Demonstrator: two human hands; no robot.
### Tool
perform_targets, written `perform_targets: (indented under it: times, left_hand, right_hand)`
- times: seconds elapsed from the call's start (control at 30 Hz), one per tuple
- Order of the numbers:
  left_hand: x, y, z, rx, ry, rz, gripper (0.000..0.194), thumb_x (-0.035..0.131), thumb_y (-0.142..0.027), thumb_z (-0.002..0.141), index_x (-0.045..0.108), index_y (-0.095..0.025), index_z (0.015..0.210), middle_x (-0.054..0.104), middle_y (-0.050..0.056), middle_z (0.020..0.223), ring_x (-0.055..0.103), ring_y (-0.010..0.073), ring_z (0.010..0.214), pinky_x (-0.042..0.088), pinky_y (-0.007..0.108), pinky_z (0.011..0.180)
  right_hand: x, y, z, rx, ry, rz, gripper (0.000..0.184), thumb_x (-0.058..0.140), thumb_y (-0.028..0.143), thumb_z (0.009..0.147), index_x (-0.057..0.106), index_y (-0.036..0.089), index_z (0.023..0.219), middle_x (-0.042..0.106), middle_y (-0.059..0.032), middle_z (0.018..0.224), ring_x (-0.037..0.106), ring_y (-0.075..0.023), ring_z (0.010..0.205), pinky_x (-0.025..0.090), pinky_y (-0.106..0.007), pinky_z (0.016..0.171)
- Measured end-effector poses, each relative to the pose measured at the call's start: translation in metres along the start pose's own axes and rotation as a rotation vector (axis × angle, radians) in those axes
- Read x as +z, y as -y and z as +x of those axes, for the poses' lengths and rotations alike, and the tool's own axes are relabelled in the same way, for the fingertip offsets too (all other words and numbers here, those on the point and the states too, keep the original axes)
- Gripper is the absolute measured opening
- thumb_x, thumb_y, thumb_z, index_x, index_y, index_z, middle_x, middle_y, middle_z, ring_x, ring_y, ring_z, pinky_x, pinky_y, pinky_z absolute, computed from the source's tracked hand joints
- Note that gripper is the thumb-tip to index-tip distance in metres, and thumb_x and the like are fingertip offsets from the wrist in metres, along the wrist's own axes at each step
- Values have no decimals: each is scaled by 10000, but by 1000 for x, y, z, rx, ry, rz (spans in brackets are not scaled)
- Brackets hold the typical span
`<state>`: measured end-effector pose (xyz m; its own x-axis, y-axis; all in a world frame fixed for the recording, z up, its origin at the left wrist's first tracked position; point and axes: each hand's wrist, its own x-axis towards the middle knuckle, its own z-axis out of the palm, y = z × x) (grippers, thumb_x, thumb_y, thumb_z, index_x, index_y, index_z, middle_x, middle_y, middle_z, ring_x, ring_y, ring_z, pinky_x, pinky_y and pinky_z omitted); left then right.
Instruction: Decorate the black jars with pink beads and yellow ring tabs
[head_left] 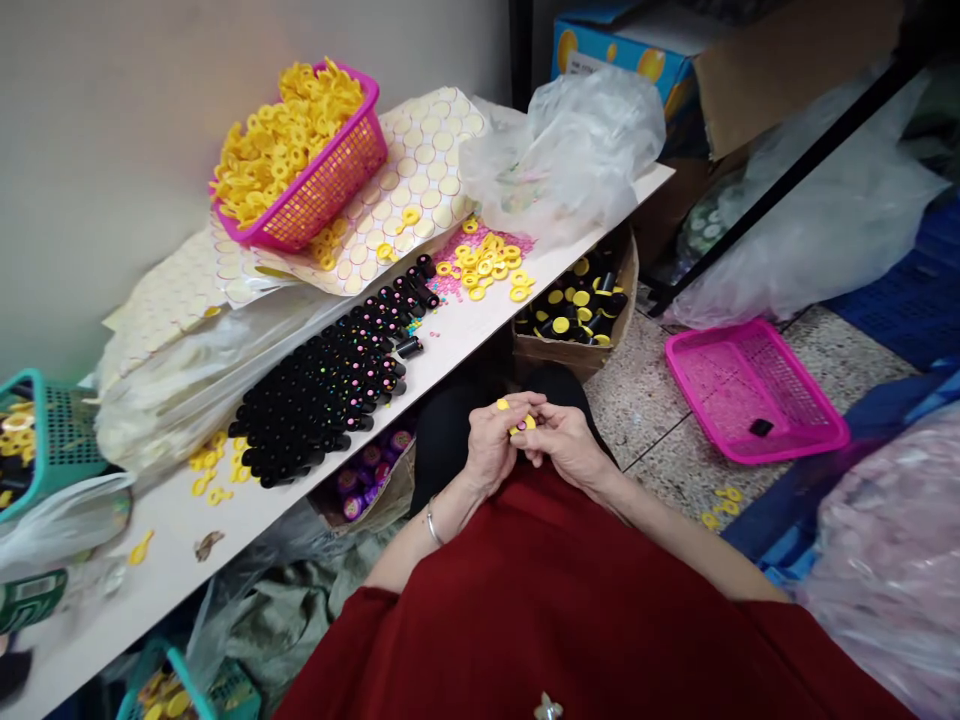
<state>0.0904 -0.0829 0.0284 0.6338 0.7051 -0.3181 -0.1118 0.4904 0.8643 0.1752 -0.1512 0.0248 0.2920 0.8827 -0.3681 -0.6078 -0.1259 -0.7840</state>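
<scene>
Close together above my lap, both hands are closed around small yellow plastic pieces. My left hand (493,437) grips a yellow plastic piece (523,425) from one side, and the fingers of my right hand (562,440) pinch it from the other. A small pink spot shows on the piece; its full shape is hidden by the fingers. On the table to the left stand rows of black tubes (315,385), several with pink or coloured bits in their tops. A pile of yellow ring-shaped pieces (487,265) lies beyond them among pink beads (450,250).
A pink basket (322,200) heaped with yellow pieces stands at the back of the white table (480,320). Below the table edge, a carton (540,350) holds black tubes with yellow ends. A pink tray (802,440) lies on the floor at right; a teal basket (71,430) stands far left.
</scene>
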Motion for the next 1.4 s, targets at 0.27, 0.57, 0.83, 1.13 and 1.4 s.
perform_targets:
  times: [0.27,0.57,0.83,1.13,1.4]
  left_hand:
    - [-1,-5,-6,53,39,-10,173,671,-276,706,706,-126,629,690,92,1019,609,119,738,487,225,642]
    - [-9,8,3,-15,10,-14,275,700,-357,697,719,-106,806,687,78,827,535,71,491,392,189,400]
    - [-31,9,12,-8,287,134,471,743,-388,644,666,-178,1059,579,80,1163,602,151,826,503,283,732]
    - [-40,-1,21,135,602,555,384,751,-338,550,701,-187,899,479,71,1320,303,333,1333,119,480,1163]
    - [-42,-7,19,136,789,717,257,657,-365,582,705,-194,769,478,26,1361,257,318,1376,8,442,1186]
  right_hand:
    - [3,6,-3,51,32,0,420,834,180,493,623,139,854,629,43,685,551,-61,509,456,-200,476]
    - [-3,-17,9,17,14,96,388,846,259,533,627,133,827,547,68,534,460,-45,400,349,-181,370]
    - [-9,-15,13,173,50,297,437,857,390,529,604,157,799,568,46,629,506,-51,442,412,-168,362]
    - [-24,-5,20,429,129,255,349,597,529,800,576,182,834,611,6,650,591,-124,523,528,-248,412]
    - [-46,-9,28,449,513,232,354,674,425,772,507,186,973,633,19,742,651,-115,595,572,-232,487]
